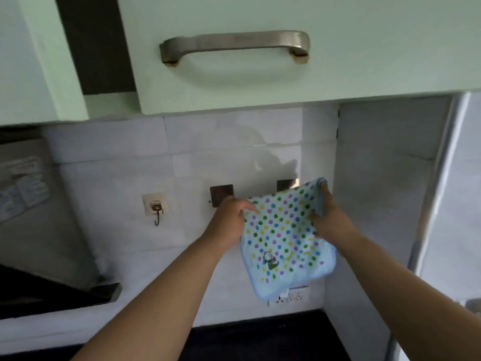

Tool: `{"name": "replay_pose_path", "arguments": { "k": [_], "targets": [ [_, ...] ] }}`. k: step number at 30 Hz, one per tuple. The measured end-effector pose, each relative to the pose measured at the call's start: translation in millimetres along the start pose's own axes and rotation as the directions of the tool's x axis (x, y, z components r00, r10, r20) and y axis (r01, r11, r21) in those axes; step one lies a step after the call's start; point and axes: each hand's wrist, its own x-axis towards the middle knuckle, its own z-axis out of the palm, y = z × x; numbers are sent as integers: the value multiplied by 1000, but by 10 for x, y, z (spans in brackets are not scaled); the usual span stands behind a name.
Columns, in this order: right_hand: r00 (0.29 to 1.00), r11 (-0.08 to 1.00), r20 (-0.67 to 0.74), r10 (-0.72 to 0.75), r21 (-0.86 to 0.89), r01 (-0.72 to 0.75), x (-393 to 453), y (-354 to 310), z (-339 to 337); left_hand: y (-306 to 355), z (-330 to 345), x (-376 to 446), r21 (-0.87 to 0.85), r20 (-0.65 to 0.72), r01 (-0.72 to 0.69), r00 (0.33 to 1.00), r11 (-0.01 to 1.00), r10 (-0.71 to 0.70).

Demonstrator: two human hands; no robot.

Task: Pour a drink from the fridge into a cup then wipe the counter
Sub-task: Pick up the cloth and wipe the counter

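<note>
- The left hand (231,217) pinches the upper left edge of a dotted blue cloth (283,243), fingers curled onto the fabric.
- The right hand (329,217) grips the cloth's upper right corner, so it hangs spread between both hands against the wall.
- The cloth is up at the dark wall hooks (221,195), well above the counter (260,340); I cannot tell whether it hangs on a hook or only in the hands.
- No cup or drink shows, so whether the pour is done cannot be told. My guess is that the wiping stage is at hand, either fetching the cloth or putting it back.
- The counter is dark, and only a strip of it shows at the bottom.
- White tiles (117,165) back it, with a socket (289,297) low down and a small metal hook (156,207) to the left.
- Pale green cabinets (338,61) hang above, a range hood (39,217) stands left, and the fridge (455,191) stands right.
</note>
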Motion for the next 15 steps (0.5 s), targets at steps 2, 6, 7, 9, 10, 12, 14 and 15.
{"name": "replay_pose_path", "arguments": {
  "k": [2,6,7,9,10,12,14,15],
  "targets": [
    [1000,999,-23,16,-42,-17,222,135,11,53,180,217,70,56,-6,998,997,2],
    [992,993,-51,117,-29,-118,564,236,66,161,558,522,204,107,17,993,979,-39],
    [986,987,-54,159,13,-159,624,272,110,164,647,588,216,100,25,994,976,-47],
    [978,978,12,210,-5,-210,714,404,218,158,785,652,274,107,36,992,961,-67],
    [974,975,72,217,-58,-213,739,483,289,133,855,643,318,132,56,986,946,-102],
    [962,969,149,231,-121,-214,768,670,437,66,1016,566,374,185,90,968,923,-169],
    [947,966,199,253,-100,-238,742,787,560,-5,1203,505,370,224,112,953,922,-205],
    [931,960,237,277,-46,-274,678,766,580,-60,1313,515,346,246,124,945,930,-217]
  ]
}}
